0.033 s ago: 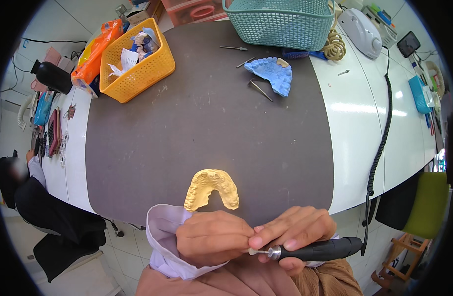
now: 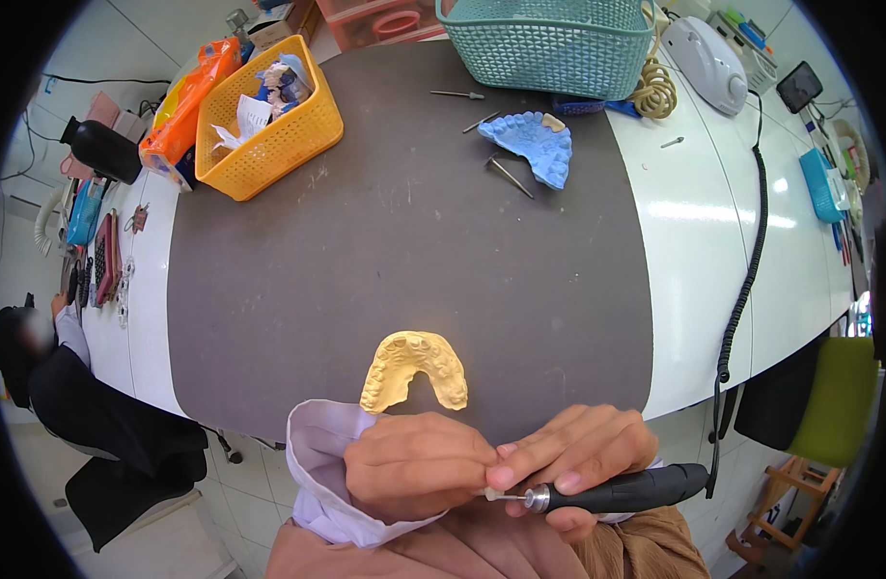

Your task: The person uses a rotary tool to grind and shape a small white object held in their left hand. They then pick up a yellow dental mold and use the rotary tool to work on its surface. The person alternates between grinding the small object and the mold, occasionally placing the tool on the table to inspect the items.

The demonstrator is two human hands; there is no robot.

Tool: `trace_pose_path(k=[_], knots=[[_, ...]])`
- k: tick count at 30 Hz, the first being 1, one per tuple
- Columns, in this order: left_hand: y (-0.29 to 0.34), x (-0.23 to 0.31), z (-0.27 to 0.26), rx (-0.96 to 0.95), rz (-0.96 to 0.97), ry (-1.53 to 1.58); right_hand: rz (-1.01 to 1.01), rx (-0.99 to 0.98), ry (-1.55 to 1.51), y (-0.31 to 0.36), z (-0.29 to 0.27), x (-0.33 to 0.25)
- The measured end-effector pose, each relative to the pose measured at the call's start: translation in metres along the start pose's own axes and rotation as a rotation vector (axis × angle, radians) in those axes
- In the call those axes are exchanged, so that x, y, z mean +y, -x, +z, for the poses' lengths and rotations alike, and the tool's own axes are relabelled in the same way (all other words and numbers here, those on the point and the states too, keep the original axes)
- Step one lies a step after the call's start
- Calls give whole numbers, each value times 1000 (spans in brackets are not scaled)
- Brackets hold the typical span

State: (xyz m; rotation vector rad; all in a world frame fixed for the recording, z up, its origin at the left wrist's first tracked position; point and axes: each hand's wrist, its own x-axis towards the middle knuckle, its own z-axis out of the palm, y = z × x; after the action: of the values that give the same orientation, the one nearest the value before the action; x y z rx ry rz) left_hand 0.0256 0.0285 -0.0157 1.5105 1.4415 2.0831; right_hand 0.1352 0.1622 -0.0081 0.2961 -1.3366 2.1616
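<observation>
The right hand [image 2: 583, 449] closes around a black cylindrical handpiece [image 2: 626, 489] at the frame's lower right. At lower centre, the left hand [image 2: 414, 461] curls beside a small whitish piece [image 2: 494, 494]; I cannot tell whether it grips anything.

The handpiece [image 2: 626, 489] is black, the cast [image 2: 414, 349] yellow.

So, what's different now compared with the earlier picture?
Nothing visibly changed: nothing moved, was picked up or let go. The right hand still holds the black handpiece, the left hand stays close by, and the yellow cast and blue cast lie where they were.
</observation>
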Motion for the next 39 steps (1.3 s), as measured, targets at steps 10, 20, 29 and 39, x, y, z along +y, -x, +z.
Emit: trace_pose_path(k=[10,20,29,39], knots=[[-1,2,1,12,-18,-15,1,1,-11,1,0,0],[-1,2,1,7,-21,-35,20,50,-34,2,2,0],[-3,3,-1,-21,-26,-34,58,63,-66,2,4,-2],[-3,2,-3,-37,-32,-4,7,16,-2,1,1,-1]])
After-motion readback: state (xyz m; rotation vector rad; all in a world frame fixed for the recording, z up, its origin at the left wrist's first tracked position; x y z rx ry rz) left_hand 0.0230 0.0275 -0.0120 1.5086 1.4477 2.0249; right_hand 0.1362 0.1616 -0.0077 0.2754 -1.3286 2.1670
